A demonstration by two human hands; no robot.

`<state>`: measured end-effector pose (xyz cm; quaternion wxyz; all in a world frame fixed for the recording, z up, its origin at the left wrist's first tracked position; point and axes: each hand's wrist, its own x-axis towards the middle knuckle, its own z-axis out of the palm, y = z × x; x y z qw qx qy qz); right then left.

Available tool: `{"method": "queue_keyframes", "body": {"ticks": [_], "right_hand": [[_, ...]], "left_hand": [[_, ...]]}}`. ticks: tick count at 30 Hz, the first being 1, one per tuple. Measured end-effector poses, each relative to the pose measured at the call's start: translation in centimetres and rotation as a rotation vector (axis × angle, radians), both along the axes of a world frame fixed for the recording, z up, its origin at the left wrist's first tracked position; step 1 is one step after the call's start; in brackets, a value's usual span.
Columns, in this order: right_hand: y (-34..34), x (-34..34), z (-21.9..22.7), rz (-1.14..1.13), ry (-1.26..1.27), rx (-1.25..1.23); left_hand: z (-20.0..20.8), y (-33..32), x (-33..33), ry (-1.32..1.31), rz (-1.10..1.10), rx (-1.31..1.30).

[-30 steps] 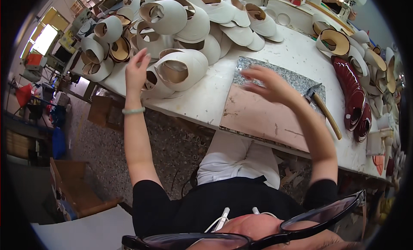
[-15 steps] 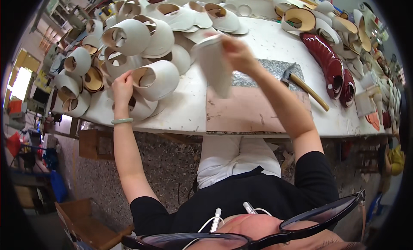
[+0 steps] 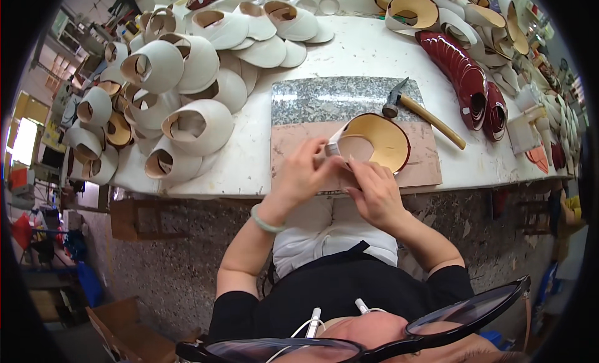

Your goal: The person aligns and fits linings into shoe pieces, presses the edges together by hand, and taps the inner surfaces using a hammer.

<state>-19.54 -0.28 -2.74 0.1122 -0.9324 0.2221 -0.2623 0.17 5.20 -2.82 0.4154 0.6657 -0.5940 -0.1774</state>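
Observation:
Between my hands, over the pinkish board [image 3: 288,141], is a shoe upper [image 3: 392,141] with a tan lining and a dark reddish edge, curved into an open loop. My left hand [image 3: 301,176] pinches its near-left end, where a whitish strip shows. Fingers of my right hand [image 3: 378,193] are closed on the near edge just beside it, close to the left fingertips. What lies exactly under the fingertips is hidden. A hammer [image 3: 433,121] with a wooden handle rests right of the upper, its head on the grey speckled slab [image 3: 331,96].
White shoe uppers [image 3: 198,124] are heaped across the left of the white table [image 3: 249,166]. Dark red glossy uppers [image 3: 458,82] lie nested in a row at the right. More tan-lined uppers [image 3: 412,12] are piled at the far right. A wooden stool [image 3: 146,219] stands below the table.
My right hand has come down toward me from above the board. My left hand has left the white uppers and moved right to the board. Both now hold the tan-lined upper; the view has shifted.

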Motion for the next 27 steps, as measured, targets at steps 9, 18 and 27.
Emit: {"method": "queue_keyframes", "body": {"ticks": [9, 18, 27], "right_hand": [[-1.6, 2.2, -1.3, 0.077, -0.573, 0.973], [-2.4, 3.0, -2.9, 0.095, -0.698, 1.083], [-4.9, 1.5, 4.7, 0.421, -0.378, 0.859]], "left_hand": [[0.1, -0.8, -4.3, 0.303, 0.023, -0.291], [-2.4, -2.5, -6.6, 0.619, 0.226, -0.237], [3.1, -5.3, -0.8, 1.234, 0.104, -0.2]]}}
